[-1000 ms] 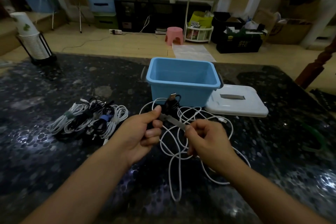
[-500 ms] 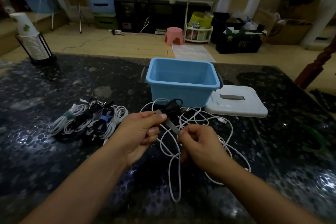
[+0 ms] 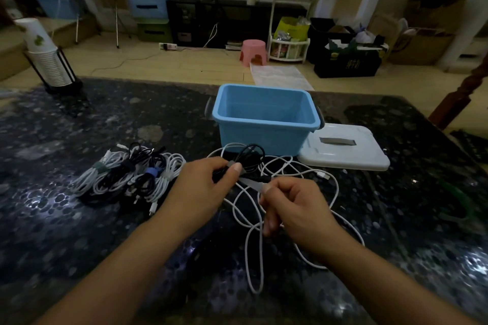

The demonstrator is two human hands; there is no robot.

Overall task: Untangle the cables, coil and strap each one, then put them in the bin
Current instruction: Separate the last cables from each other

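I see my left hand [image 3: 208, 187] pinching a small black cable coil [image 3: 250, 159] while my right hand [image 3: 295, 208] grips the end of a thin grey strap [image 3: 250, 182] stretched taut between them, just in front of the blue bin [image 3: 266, 124]. Loose white cable [image 3: 254, 250] loops under and around both hands on the glossy, speckled dark table [image 3: 79, 232]. Strapped bundles [image 3: 132, 179] lie to the left, well apart from the bin. A smooth white lid [image 3: 346, 152] lies flat beside the bin's right wall. Near-left tabletop is bare.
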